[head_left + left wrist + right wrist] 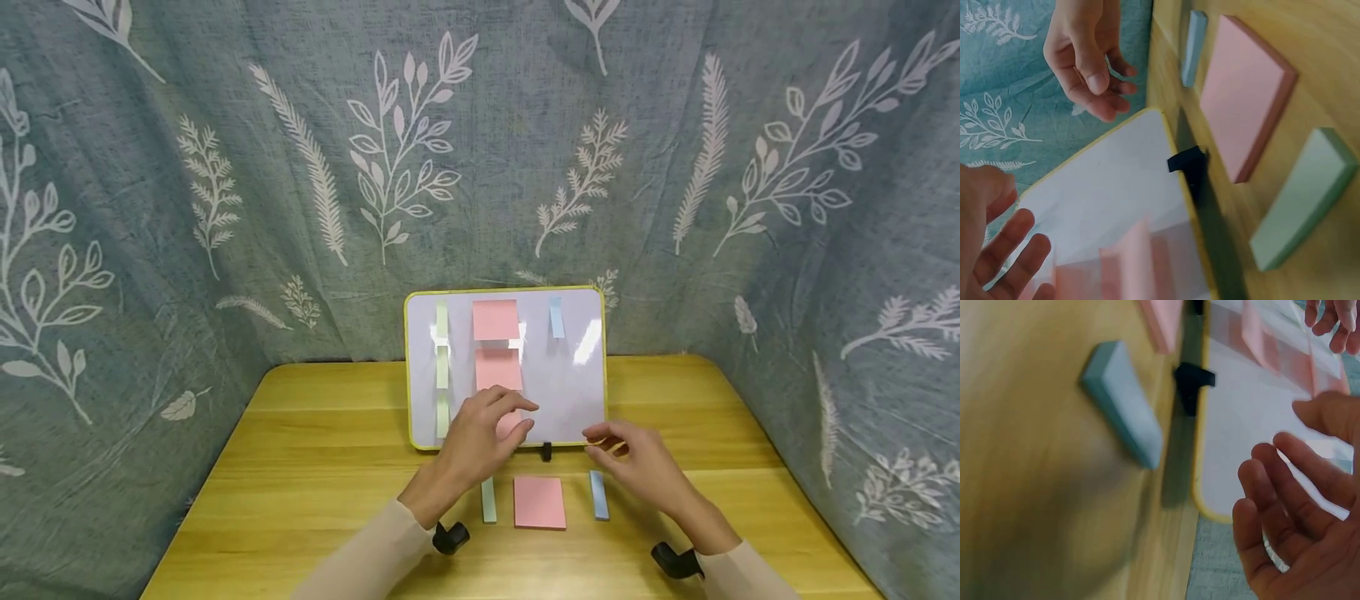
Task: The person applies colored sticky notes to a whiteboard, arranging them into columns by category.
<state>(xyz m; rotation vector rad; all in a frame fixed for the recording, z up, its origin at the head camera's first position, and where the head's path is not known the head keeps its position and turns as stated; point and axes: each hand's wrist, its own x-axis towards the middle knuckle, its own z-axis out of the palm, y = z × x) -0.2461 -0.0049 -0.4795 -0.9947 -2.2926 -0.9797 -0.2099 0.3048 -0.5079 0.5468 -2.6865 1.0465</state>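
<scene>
My left hand (480, 433) hovers before the lower middle of a yellow-edged whiteboard (562, 383), fingers loosely bent and holding nothing. Behind it, a pink sticky note (508, 423) is partly hidden; two more pink notes are stuck above. Near the board's lower right corner is my right hand (637, 462), its fingers relaxed with a gap to the thumb (1322, 415). Three pale green strips (442, 367) run down the board's left side, and one blue strip (556, 317) hangs at its upper right. A blue strip pad (598, 496) lies just left of the right hand.
On the wooden table (315, 467), a pink note pad (539, 502) lies between the blue pad and a green strip pad (489, 500). A small black support (547, 452) sits at the board's bottom edge. Leaf-patterned curtain (480, 167) surrounds the table's back and sides.
</scene>
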